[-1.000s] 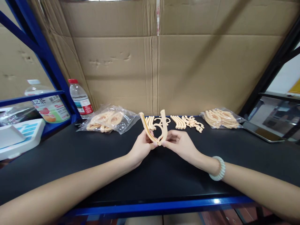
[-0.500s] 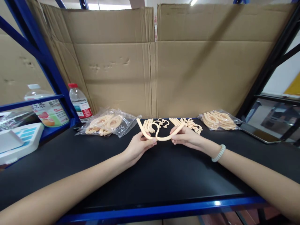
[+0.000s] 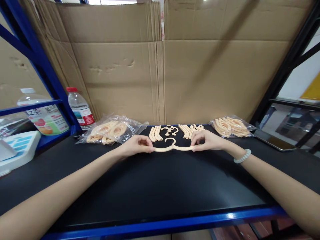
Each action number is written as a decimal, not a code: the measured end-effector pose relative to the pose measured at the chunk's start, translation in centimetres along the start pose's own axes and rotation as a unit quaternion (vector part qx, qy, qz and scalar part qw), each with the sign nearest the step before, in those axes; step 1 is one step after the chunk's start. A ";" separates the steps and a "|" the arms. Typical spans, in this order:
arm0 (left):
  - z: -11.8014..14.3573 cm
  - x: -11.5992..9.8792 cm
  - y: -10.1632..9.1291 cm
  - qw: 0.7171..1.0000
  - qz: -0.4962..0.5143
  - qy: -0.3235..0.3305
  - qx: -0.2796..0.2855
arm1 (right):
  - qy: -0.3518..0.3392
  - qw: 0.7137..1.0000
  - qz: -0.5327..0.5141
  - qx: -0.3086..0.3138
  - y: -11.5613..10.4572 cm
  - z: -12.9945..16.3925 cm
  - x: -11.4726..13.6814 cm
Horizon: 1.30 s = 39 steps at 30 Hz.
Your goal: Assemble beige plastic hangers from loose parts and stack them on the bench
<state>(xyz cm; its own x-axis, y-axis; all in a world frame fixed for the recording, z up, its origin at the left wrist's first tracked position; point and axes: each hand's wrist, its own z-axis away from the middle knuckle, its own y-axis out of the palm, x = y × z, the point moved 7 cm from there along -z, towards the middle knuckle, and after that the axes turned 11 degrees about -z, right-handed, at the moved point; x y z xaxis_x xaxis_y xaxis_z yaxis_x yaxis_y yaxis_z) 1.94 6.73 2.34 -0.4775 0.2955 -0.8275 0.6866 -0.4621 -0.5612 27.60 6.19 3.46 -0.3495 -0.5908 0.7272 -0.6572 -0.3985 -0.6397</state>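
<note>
Between my two hands is a beige clothes hanger [image 3: 163, 149], its curved hook pointing away from me and its two arms spread to either side. My left hand [image 3: 140, 145] is closed on the end of the left arm. The end of the right arm is pinched by the fingers of my right hand [image 3: 203, 140]. Just beyond lie a row of loose hanger arms [image 3: 156, 133] on the left, several loose hooks [image 3: 170, 129] in the middle and another row of arms [image 3: 185, 130] on the right. More small pieces are partly hidden behind my right hand.
A clear bag of beige hanger parts [image 3: 110, 130] lies at the back left, another bag [image 3: 231, 126] at the back right. A phone [image 3: 275, 140] rests right of it. Bottles [image 3: 81, 110] and a white-and-blue device [image 3: 21, 148] stand left. Cardboard [image 3: 120, 76] walls the back of the black table [image 3: 155, 186].
The hanger has been lowered and flattened out, its hook now pointing away. My hands have moved apart to the ends of its arms. The camera view has shifted slightly.
</note>
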 end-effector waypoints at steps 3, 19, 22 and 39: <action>0.2 -1.6 0.4 0.966 -0.239 0.100 -0.001 | 0.014 0.998 0.059 0.012 -0.3 0.0 -0.3; 0.2 -2.0 0.7 0.868 -0.431 0.200 -0.143 | 0.066 0.993 0.096 -0.027 0.0 -0.5 -0.8; 0.4 -2.3 0.9 0.869 -0.432 0.207 -0.125 | 0.069 0.994 0.090 -0.001 0.1 -0.4 -0.5; 0.4 -1.5 0.0 0.900 -0.369 0.192 -0.130 | 0.122 0.988 0.088 0.025 -1.3 0.6 -1.4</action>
<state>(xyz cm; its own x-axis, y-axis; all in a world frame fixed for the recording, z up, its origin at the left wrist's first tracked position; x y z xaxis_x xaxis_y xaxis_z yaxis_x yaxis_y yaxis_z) 2.48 5.94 3.61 -0.6658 0.7321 -0.1440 0.3890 0.1758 -0.9043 29.35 7.10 3.17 -0.6104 -0.4700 0.6375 -0.5398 -0.3422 -0.7691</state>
